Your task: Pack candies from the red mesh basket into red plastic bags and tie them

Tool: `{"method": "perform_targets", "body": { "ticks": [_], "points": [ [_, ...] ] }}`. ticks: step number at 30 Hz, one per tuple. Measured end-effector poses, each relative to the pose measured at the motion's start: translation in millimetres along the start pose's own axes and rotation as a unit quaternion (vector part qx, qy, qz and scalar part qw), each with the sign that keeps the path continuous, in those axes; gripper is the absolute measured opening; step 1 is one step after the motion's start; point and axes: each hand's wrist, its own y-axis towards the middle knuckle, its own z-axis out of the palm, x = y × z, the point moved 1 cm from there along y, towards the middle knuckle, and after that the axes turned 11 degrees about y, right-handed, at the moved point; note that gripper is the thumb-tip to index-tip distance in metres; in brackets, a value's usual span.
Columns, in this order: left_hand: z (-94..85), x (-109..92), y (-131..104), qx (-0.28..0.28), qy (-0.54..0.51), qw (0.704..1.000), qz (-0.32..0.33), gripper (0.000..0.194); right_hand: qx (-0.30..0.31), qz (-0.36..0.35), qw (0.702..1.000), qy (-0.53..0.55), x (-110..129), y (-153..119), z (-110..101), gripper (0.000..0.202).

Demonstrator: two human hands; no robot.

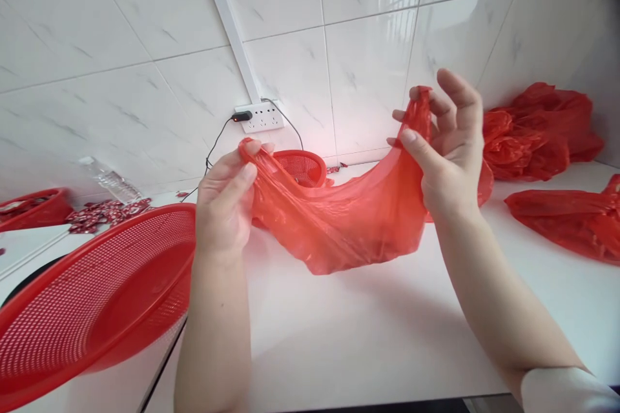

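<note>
A thin red plastic bag (339, 226) hangs stretched between my two hands above the white table (349, 335). My left hand (227, 197) pinches one upper corner between thumb and fingers. On the other side, my right hand (448, 142) grips the opposite corner, raised higher, with thumb and fingertips closed on the gathered film and one finger lifted away. The bag's middle sags, and its lower edge is slightly above or near the tabletop; the exact gap is unclear.
At left stands a large red mesh basket (121, 290); a smaller red basket (303, 168) sits by the wall. Small red packets (99, 214) lie near a clear plastic bottle (113, 179). Crumpled red bags (542, 135) are heaped at right. A power strip (264, 116) is on the wall.
</note>
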Motion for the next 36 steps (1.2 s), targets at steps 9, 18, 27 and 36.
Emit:
{"method": "perform_targets", "body": {
  "ticks": [9,18,27,36],
  "points": [
    [33.2,3.4,-19.3,0.317,0.114,0.931,-0.137,0.063,0.246,-0.032,0.954,0.166,-0.9,-16.2,27.3,0.016],
    [65.6,14.7,-33.4,0.288,-0.032,0.923,-0.253,0.029,0.258,-0.053,0.960,0.098,-9.2,-25.2,37.1,0.029],
    [55.6,19.5,-23.9,0.249,-0.085,0.917,-0.299,0.038,0.287,0.097,0.943,0.134,-23.8,-11.1,25.2,0.008],
    [44.3,23.0,-18.2,0.320,-0.033,0.910,-0.260,0.022,0.542,0.101,0.829,0.091,7.8,-12.9,3.6,0.021]
  ]
}}
